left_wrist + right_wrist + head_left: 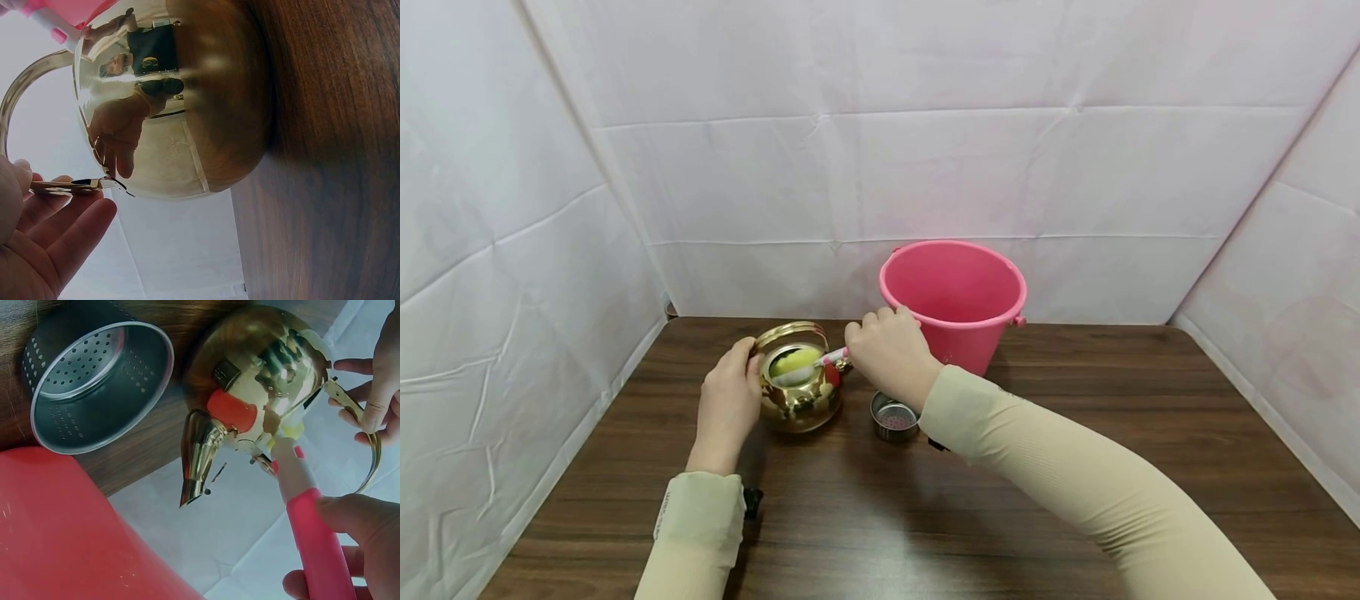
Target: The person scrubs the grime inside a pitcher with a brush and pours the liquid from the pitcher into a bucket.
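A shiny gold kettle (pixel 800 407) without a lid stands on the wooden table, its hoop handle (pixel 790 329) raised. Thumb and fingers of my left hand (pixel 730 404) grip one side of that hoop, near where it joins the body, as the left wrist view shows. In my right hand (pixel 891 350) is a cleaning brush with a pink-and-white handle (pixel 320 544), gripped from above. Its white-and-yellow head (pixel 797 364) sits in the kettle's mouth, partly hidden by the rim. The short spout (pixel 200 459) points toward the bucket side.
A pink bucket (pixel 977 346) stands at the back, just beyond my right hand. Between kettle and right forearm sits a round metal strainer (pixel 103 434) with a perforated base. White sheeting (pixel 925 167) walls off the back and sides of the table (pixel 1075 383).
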A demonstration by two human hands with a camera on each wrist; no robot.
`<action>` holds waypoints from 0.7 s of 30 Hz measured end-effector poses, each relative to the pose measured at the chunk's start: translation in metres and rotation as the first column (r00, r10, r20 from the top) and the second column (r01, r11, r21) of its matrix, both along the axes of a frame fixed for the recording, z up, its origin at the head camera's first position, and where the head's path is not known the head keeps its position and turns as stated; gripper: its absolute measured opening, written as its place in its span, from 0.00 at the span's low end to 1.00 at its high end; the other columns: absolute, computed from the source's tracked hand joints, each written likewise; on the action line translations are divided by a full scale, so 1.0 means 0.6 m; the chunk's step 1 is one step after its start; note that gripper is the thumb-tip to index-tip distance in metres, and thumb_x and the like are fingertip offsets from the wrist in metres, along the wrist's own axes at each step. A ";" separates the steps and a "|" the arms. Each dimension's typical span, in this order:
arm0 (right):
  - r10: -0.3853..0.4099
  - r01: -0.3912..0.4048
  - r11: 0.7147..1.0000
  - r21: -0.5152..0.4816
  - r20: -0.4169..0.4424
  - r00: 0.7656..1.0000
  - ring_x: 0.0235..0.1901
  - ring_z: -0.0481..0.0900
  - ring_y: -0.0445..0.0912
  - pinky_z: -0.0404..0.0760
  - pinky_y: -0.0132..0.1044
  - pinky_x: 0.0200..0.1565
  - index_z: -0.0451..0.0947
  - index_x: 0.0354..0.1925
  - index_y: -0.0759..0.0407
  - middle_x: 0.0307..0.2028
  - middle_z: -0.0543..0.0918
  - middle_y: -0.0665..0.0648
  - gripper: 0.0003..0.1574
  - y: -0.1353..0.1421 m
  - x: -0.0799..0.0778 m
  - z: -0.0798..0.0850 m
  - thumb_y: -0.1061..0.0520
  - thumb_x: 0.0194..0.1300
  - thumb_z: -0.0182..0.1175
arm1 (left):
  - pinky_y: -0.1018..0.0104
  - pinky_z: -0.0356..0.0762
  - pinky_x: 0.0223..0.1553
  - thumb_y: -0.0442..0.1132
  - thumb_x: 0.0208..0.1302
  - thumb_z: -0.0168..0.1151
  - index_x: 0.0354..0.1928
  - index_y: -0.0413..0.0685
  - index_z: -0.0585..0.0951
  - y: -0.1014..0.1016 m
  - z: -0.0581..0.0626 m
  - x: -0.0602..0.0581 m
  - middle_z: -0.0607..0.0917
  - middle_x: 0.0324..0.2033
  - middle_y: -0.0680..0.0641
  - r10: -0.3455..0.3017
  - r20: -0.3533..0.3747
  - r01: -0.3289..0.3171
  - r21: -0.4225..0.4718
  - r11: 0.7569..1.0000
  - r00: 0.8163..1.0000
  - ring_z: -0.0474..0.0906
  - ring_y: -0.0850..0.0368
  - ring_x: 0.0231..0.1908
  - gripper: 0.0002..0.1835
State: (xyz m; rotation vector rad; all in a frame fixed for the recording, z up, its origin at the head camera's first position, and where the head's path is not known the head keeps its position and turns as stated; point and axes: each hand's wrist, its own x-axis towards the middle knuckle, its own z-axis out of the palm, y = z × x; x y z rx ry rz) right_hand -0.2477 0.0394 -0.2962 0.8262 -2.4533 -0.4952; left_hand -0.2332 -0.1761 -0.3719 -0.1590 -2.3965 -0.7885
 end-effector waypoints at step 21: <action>-0.020 0.020 1.000 0.006 -0.010 1.000 0.25 0.75 0.48 0.75 0.36 0.25 0.75 0.31 0.55 0.25 0.79 0.54 0.04 0.004 -0.003 -0.016 0.57 0.63 0.58 | 0.41 0.76 0.43 0.35 0.70 0.52 0.51 0.35 0.74 -0.001 0.000 0.000 0.81 0.43 0.32 -0.006 -0.006 0.006 -0.013 1.000 1.000 0.79 0.33 0.43 0.12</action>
